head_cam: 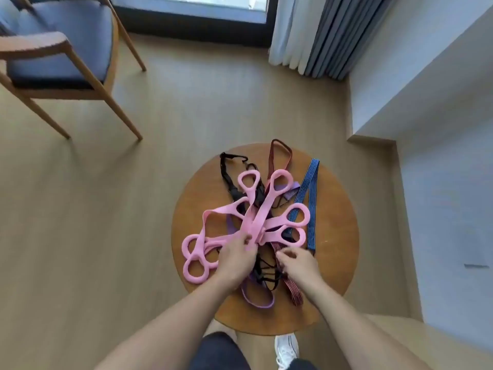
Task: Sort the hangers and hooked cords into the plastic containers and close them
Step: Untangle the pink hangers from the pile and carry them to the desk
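Untangling the heap: our left hand (237, 259) grips the pink hangers (256, 220) at their crossing on the round surface (337, 236). Our right hand (298, 263) curls over the red striped cord (290, 285), grasp unclear. Next, we judge, pinks lifted free; containers unseen.

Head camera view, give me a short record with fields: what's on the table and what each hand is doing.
surface: round wooden table
pile: pink hangers, blue striped cord, red striped cord, black cords, purple strap, overlapping
left hand: grips the pink hangers where they cross
right hand: curled beside the red striped cord; grip unclear
plastic containers: none in view
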Available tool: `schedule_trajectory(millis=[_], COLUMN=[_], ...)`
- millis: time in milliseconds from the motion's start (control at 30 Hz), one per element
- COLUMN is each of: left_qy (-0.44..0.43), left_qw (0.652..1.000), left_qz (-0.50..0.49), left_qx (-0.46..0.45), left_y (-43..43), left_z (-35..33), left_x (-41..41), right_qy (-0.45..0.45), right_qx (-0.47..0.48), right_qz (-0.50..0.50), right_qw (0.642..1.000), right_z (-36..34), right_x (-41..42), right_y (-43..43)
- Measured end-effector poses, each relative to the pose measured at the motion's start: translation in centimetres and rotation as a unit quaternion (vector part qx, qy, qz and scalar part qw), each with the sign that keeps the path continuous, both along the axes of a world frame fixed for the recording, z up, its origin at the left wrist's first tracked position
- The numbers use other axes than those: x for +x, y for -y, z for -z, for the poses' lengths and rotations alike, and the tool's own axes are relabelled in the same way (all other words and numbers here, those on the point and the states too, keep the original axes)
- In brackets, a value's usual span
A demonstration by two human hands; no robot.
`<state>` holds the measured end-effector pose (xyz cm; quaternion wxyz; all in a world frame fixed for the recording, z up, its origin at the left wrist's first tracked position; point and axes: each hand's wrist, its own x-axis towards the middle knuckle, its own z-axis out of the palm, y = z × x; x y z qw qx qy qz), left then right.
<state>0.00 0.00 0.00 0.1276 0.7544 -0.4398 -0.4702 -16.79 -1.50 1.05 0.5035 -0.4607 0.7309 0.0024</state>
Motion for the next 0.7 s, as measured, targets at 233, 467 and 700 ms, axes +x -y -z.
schedule_trajectory(millis=[233,467,700], left_qy=[0.07,0.125,0.008], left_qw=[0.991,0.98,0.996], left_qz=[0.107,0.154,0.076], left_qx=[-0.036,-0.009,-0.041], left_y=[5.7,6.6,3.5], left_z=[4.9,3.8,-1.9], left_x=[0.0,-0.8,-0.2], right_qy=[0.027,0.042,0.069], right_qx=[-0.002,-0.027,-0.093], right_qz=[0.104,0.149,0.127], right_qw=[0.994,0.988,0.985], right_z=[2.3,2.2,-1.7], right_x=[2.6,2.0,-0.4], right_y=[2.8,1.2,0.3])
